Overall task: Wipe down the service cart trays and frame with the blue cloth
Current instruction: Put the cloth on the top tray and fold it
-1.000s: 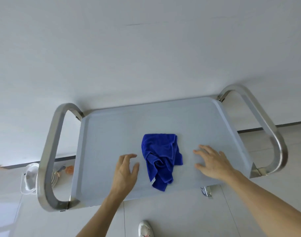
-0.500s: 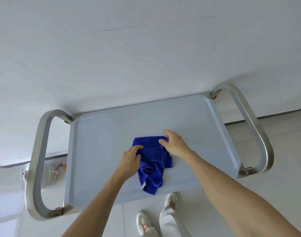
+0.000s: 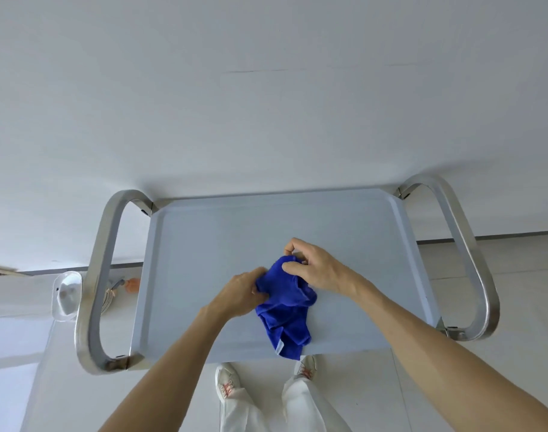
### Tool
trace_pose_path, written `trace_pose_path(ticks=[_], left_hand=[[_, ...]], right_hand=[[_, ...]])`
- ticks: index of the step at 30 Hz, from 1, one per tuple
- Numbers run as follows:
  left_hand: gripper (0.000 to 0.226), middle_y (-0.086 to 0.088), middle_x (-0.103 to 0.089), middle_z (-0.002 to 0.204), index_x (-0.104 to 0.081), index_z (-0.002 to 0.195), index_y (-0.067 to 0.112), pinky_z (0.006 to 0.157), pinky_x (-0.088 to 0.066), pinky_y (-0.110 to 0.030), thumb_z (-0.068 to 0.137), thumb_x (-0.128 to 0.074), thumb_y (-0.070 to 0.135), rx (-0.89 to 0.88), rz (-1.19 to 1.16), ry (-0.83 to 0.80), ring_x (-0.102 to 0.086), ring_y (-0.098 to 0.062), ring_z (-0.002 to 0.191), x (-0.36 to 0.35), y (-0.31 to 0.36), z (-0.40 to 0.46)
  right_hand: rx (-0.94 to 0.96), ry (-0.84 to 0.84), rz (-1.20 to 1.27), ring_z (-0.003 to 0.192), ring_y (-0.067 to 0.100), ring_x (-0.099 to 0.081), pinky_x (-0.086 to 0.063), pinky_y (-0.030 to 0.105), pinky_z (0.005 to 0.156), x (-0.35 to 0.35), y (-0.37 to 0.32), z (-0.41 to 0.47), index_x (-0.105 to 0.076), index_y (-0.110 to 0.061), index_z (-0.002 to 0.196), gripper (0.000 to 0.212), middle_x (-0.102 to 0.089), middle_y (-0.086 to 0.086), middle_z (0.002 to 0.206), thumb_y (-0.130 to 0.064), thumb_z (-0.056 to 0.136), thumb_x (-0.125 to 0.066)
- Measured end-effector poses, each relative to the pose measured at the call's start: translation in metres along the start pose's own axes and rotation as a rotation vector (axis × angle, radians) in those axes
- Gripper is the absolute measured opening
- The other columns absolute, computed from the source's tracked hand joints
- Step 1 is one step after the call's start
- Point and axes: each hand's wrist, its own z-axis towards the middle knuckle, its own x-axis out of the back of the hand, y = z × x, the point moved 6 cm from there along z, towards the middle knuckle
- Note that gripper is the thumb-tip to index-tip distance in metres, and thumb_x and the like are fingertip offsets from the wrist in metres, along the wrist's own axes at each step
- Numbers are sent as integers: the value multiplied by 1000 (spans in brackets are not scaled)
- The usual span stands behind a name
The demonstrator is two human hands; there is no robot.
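Hands (image 3: pixel 241 289) (image 3: pixel 316 269) half-buried in blue cloth (image 3: pixel 285 310)

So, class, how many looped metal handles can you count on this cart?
2. One handle loops off the left end of the top tray, the other handle off the right end. Anything below the tray is hidden.

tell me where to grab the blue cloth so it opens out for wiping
Take the blue cloth by its raised top edge, from above and from both sides. It lies bunched on the top tray, with a loose end hanging over the near rim. The left hand grips its left side; the right hand pinches the top fold, so pulling apart should spread it.
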Motion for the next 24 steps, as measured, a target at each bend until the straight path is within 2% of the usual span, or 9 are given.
trace_pose_path(ticks=[2, 5, 7, 10, 14, 17, 20, 24], left_hand=[[26, -2, -50, 114, -54, 110, 28, 94, -43, -33, 89, -69, 30, -78, 22, 31, -46, -21, 110, 7, 2, -11], [40, 11, -48, 130, -62, 117, 25, 100, -42, -28, 82, -78, 34, -246, -113, 62, -48, -11, 120, 22, 14, -31], [43, 18, -60, 122, -62, 120, 31, 98, -48, -28, 81, -78, 38, -294, -169, 4, -57, -6, 112, 32, 25, -48], [46, 17, -68, 112, -59, 121, 39, 93, -52, -26, 80, -77, 47, -315, -206, -117, -63, -8, 106, 41, 36, -68], [23, 24, -69, 91, -61, 97, 50, 85, -54, -25, 81, -76, 47, -294, -213, -98, -65, -3, 87, 57, 28, -85], [20, 13, -71, 90, -64, 97, 39, 83, -54, -32, 81, -74, 48, -250, -237, -82, -65, -11, 84, 71, 5, -96], [29, 3, -73, 97, -68, 103, 30, 82, -57, -33, 80, -76, 45, -227, -370, -2, -69, -18, 88, 91, -18, -106], [50, -3, -66, 83, -64, 97, 11, 68, -51, -31, 74, -78, 53, -237, -508, 74, -61, -18, 74, 123, -42, -122]], right_hand=[[37, -28, -16, 61, 12, -41, -38, 19, 61, 7, -25, -13, -51, -25, 89, 9, -54, -6, 66, -23, 96, -58], [95, -70, -13, 61, 15, -42, -39, 22, 60, 18, -62, -35, -53, -25, 93, 8, -57, -4, 68, -21, 97, -58], [117, -85, -13, 61, 18, -43, -40, 27, 59, 26, -88, -50, -54, -23, 95, 8, -57, 1, 70, -17, 98, -58], [163, -88, 8, 63, 22, -43, -39, 29, 57, 41, -128, -70, -54, -20, 96, 8, -55, 8, 73, -15, 97, -59], [248, -14, 52, 66, 20, -46, -41, 24, 62, 65, -171, -92, -54, -13, 97, 7, -57, 4, 73, -7, 99, -59], [283, 126, 81, 67, 19, -48, -41, 27, 64, 91, -183, -100, -56, -13, 95, 9, -56, 6, 72, -6, 99, -58], [254, 172, 47, 69, 25, -47, -41, 38, 68, 108, -175, -97, -56, -13, 95, 7, -55, 11, 74, -8, 99, -58], [196, 199, -4, 72, 27, -53, -46, 51, 75, 108, -146, -84, -56, -15, 97, 6, -59, 11, 77, -9, 100, -58]])
